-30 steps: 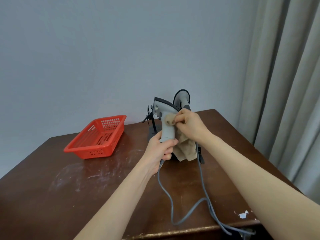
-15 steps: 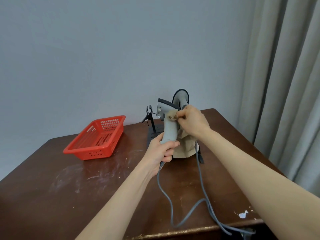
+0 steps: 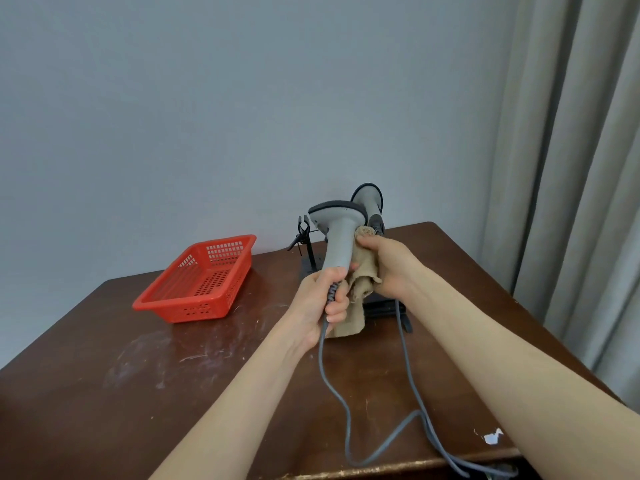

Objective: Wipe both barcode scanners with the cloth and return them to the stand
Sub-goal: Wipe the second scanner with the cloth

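My left hand [image 3: 323, 299] grips the bottom of a grey barcode scanner [image 3: 338, 237], which is held upright above the table. My right hand [image 3: 389, 265] holds a tan cloth [image 3: 356, 296] against the right side of the scanner's handle, and the cloth hangs down below the hand. Behind them a second grey scanner [image 3: 367, 199] sits on the black stand [image 3: 384, 308], partly hidden by the first scanner and my right hand. Grey cables [image 3: 408, 372] run from the scanners to the table's front edge.
A red plastic basket [image 3: 197, 282] stands at the back left of the brown wooden table [image 3: 104, 375]. A black clip on a thin post [image 3: 302, 233] rises left of the stand. A grey curtain [image 3: 581, 168] hangs at the right. A white scrap [image 3: 491, 437] lies near the front right edge.
The scanner has been turned so its head points away from me. My right hand with the cloth slid from the head down along the handle's right side.
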A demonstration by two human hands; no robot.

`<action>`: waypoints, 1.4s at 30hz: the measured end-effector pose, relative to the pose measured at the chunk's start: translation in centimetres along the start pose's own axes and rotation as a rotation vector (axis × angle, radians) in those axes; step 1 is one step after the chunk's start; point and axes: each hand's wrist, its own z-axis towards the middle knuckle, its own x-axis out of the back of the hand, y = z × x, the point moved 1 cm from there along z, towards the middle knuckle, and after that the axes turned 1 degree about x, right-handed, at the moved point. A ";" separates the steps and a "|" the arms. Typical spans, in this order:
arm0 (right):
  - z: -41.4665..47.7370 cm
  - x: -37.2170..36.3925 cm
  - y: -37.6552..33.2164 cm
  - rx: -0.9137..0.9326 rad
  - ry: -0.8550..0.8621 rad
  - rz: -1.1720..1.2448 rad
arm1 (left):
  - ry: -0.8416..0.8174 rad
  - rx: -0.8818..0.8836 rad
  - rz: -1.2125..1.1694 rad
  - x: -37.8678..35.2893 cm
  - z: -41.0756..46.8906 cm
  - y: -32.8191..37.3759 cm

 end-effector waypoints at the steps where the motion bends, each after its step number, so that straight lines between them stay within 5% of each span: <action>1: 0.1 0.1 0.2 -0.069 -0.033 0.058 | -0.007 0.016 0.019 -0.1 0.0 -0.1; 5: 0.2 0.6 0.7 -0.107 -0.067 0.151 | 0.040 0.009 0.205 -0.2 0.0 0.0; 11: -0.5 0.1 -0.2 0.113 0.018 0.036 | 0.110 -0.110 0.393 -0.2 0.7 0.7; 14: -1.2 -0.3 -0.5 0.332 0.149 -0.284 | 0.153 -0.148 0.390 -0.5 0.9 0.6; 18: -1.9 -0.6 -2.1 0.849 0.377 -0.949 | 0.224 -0.152 0.490 -0.4 0.9 -0.1; 21: -1.4 -0.8 -1.8 0.923 0.267 -1.336 | 0.215 -0.127 0.548 -0.7 1.0 -0.5; 24: -1.7 -0.6 -1.0 0.890 0.065 -1.474 | 0.201 -0.121 0.528 -0.8 1.1 -0.6; 28: -2.7 -1.4 -0.1 0.815 -0.194 -1.472 | 0.191 -0.159 0.366 -0.6 1.1 -0.8; 32: -1.4 -1.3 -2.4 0.844 0.154 -1.288 | 0.159 -0.137 0.287 -0.9 0.8 -0.5; 35: -0.9 -1.6 -2.6 0.803 0.202 -1.225 | 0.133 -0.092 0.062 -1.0 0.8 -0.3; 42: -3.3 -2.4 0.5 0.825 -0.093 -1.070 | 0.113 0.014 -0.290 -0.5 0.9 -0.1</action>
